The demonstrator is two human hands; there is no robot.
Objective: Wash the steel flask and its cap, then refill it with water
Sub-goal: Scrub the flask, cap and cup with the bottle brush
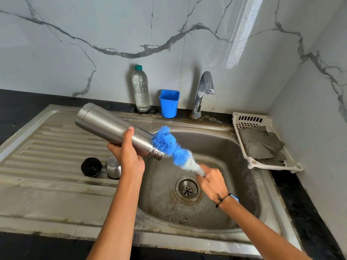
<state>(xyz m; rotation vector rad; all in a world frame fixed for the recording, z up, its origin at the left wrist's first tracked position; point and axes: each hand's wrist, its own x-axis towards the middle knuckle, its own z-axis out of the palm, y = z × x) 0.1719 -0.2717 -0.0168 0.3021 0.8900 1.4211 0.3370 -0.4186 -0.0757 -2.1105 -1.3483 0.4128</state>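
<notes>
My left hand (125,152) grips the steel flask (105,124) around its middle, holding it tilted with the threaded mouth pointing down-right over the sink basin (221,147). My right hand (214,182) grips the handle of a blue and white bottle brush (170,147). The bristles lie beside the flask's mouth and outside it. On the ribbed drainboard (47,147) to the left stand a black inner stopper (91,167) and a steel cap (113,167), the cap partly behind my left wrist.
A plastic water bottle (140,89) and a blue cup (169,103) stand at the back wall. The tap (203,91) is behind the basin, with no water running. A white rack (249,119) with grey cloths (261,143) lies at the right. The drain (187,188) is under my right hand.
</notes>
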